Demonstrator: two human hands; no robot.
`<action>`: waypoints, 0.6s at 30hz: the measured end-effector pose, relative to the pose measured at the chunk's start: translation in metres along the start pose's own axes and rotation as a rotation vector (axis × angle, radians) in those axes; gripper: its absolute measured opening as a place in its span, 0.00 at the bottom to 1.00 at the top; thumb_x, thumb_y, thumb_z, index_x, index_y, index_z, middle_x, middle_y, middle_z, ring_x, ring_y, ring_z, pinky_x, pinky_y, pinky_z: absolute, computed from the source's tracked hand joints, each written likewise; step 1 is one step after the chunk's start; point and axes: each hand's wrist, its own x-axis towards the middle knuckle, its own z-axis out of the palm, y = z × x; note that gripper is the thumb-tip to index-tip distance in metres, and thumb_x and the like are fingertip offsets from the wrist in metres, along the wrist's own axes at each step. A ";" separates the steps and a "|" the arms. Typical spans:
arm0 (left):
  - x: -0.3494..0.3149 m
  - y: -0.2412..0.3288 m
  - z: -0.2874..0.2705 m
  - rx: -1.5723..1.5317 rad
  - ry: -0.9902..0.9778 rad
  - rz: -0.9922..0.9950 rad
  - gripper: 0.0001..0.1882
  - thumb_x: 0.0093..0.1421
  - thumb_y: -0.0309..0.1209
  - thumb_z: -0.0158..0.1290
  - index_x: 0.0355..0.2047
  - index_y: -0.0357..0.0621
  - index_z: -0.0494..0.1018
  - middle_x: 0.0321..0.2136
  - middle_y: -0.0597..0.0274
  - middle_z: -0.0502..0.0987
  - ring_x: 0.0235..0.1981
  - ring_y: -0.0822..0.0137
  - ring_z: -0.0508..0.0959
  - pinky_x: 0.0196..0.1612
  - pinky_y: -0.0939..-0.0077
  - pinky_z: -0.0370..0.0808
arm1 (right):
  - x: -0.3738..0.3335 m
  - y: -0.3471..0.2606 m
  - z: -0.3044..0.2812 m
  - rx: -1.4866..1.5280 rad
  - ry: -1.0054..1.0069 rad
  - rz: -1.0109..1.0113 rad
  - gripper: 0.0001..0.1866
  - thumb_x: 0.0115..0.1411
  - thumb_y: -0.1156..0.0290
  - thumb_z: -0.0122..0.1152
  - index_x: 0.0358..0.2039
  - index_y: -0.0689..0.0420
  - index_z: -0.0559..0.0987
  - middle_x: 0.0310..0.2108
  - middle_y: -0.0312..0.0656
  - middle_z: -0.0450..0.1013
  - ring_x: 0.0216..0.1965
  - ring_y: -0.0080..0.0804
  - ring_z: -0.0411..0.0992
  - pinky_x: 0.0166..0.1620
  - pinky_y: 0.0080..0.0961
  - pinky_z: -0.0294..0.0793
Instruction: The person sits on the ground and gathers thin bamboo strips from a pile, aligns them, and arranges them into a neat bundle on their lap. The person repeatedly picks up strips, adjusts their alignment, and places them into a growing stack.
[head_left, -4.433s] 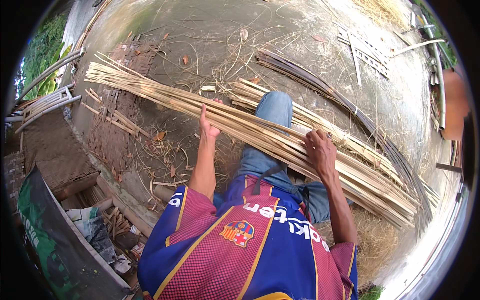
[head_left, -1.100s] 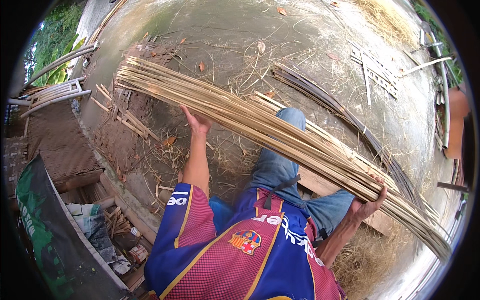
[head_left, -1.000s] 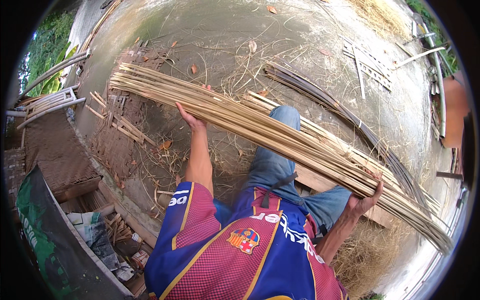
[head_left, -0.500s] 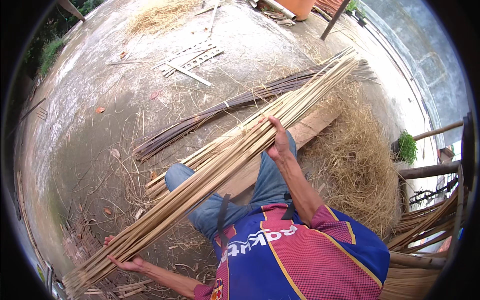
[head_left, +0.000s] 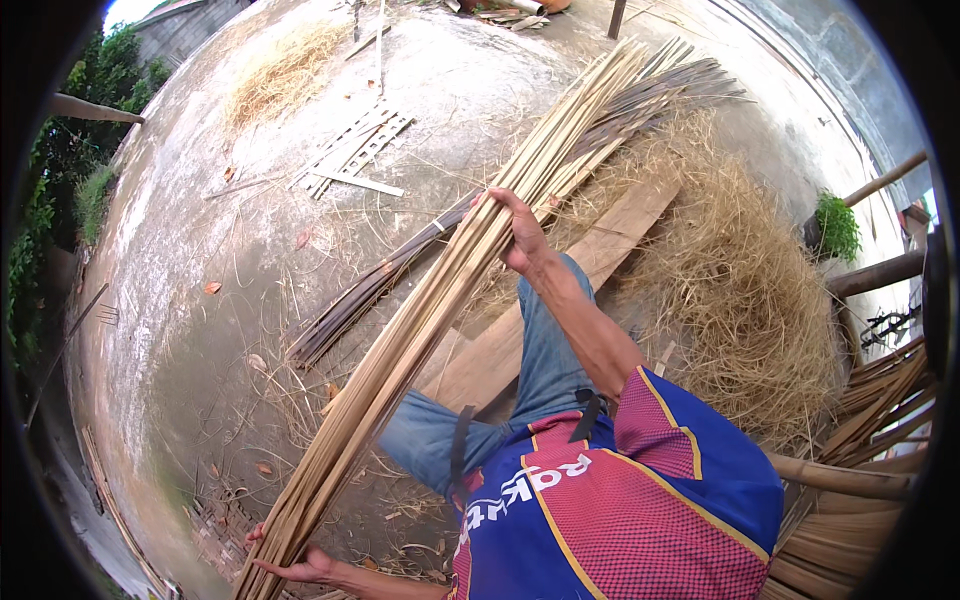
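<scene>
A long bundle of pale bamboo strips [head_left: 405, 335] lies slantwise across my lap, its far end up at the right and its near end at the lower left. My right hand [head_left: 522, 238] is wrapped round it above the middle, thumb over the top. Low down, my left hand [head_left: 305, 566] cradles the near end, thumb and fingers on opposite sides of the strips. Behind it on the ground rests a bundle of dark strips [head_left: 365, 295] with a white tie, partly hidden by the pale strips. More light strips [head_left: 590, 165] lie beside it.
A wooden plank [head_left: 610, 240] passes beneath my legs. To the right is a heap of straw-like shavings [head_left: 745, 310]; another pile [head_left: 285, 70] lies far left. Slotted white strips [head_left: 350, 155] lie on the concrete. Poles [head_left: 880, 270] and stacked strips [head_left: 880, 410] stand at right.
The held bundle has swung steeper, with its near end moving right and its far end moving up and left. Both hands keep hold of it. The view has shifted too.
</scene>
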 end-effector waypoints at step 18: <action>-0.091 -0.098 -0.021 0.181 0.447 -0.003 0.13 0.67 0.34 0.54 0.49 0.42 0.72 0.50 0.59 0.77 0.56 0.62 0.75 0.63 0.57 0.71 | 0.114 0.073 -0.164 -0.054 0.185 0.246 0.17 0.67 0.64 0.53 0.48 0.64 0.71 0.39 0.52 0.78 0.40 0.45 0.80 0.46 0.49 0.83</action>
